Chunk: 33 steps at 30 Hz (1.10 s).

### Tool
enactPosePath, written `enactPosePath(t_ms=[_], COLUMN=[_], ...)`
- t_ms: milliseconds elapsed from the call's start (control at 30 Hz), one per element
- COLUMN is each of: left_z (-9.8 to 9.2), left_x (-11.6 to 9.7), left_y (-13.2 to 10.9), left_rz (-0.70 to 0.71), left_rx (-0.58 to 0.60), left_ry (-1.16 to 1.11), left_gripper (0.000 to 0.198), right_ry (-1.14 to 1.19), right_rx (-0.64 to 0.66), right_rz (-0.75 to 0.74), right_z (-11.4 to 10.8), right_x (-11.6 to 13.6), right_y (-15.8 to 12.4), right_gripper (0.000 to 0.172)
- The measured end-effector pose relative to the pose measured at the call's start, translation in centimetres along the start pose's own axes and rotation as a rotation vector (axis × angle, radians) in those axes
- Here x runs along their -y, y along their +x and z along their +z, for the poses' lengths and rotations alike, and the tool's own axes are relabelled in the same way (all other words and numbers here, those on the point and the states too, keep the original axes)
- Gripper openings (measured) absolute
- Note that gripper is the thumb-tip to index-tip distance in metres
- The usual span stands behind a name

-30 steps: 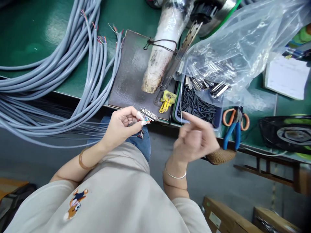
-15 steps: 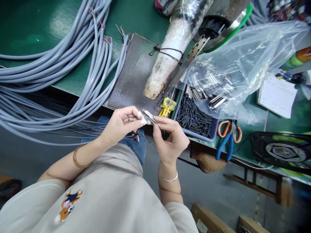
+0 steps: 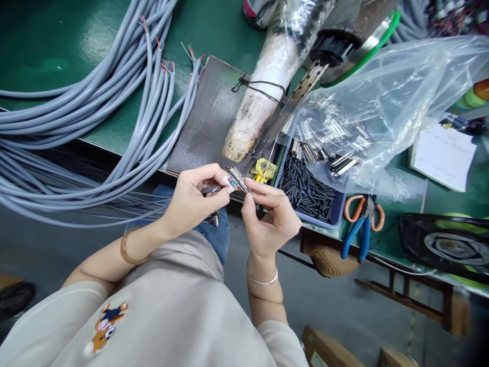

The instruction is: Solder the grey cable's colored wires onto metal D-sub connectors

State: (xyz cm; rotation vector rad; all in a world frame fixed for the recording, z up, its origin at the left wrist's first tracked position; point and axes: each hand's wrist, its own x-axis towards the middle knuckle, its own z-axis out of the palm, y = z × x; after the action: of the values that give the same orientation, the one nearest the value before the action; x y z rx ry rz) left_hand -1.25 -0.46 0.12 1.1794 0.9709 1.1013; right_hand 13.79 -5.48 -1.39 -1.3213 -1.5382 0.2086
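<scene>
My left hand (image 3: 198,196) pinches the end of a grey cable (image 3: 211,190), with thin coloured wires (image 3: 231,184) fanning out past the thumb and fingertips. Those wires meet the back of a metal multi-pin connector (image 3: 237,178), which lies tilted between the two hands. On its other end, the thumb and fingers of my right hand (image 3: 269,216) are closed. Fingertips hide part of the wires and the connector. Below the left hand, more small connectors (image 3: 215,219) hang near my lap, partly hidden.
Grey cables (image 3: 153,122) spread over the left of the green table. Beyond my hands are a dark plate (image 3: 208,112), a wrapped white tube (image 3: 263,76) and a solder stand (image 3: 305,92). Rightward lie a bin (image 3: 338,209) of black tubing, a plastic bag (image 3: 382,102) and pliers (image 3: 362,219).
The connector has turned slightly between my hands and its pin side shows more. My left fingers have shifted on the cable, whose grey jacket now shows. The camera view has moved slightly.
</scene>
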Motion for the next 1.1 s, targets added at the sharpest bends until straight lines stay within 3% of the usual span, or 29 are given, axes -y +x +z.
enactPosePath(t_ms=[600, 967, 1100], left_z=[0.5, -0.1, -0.2], left_x=[-1.1, -1.3, -1.4], left_y=[1.1, 1.5, 1.3], left_rz=[0.020, -0.128, -0.171], left_rx=[-0.022, 0.072, 0.094], left_ry=[0.074, -0.002, -0.051], left_gripper=[0.013, 0.013, 0.014], right_ry=[-0.043, -0.173, -0.177], right_rx=[-0.005, 0.064, 0.027], right_rz=[-0.031, -0.125, -0.133], right_z=[-0.3, -0.8, -0.8], right_x=[0.1, 0.4, 0.3], right_y=[1.9, 1.2, 1.0], right_gripper=[0.018, 0.017, 0.019])
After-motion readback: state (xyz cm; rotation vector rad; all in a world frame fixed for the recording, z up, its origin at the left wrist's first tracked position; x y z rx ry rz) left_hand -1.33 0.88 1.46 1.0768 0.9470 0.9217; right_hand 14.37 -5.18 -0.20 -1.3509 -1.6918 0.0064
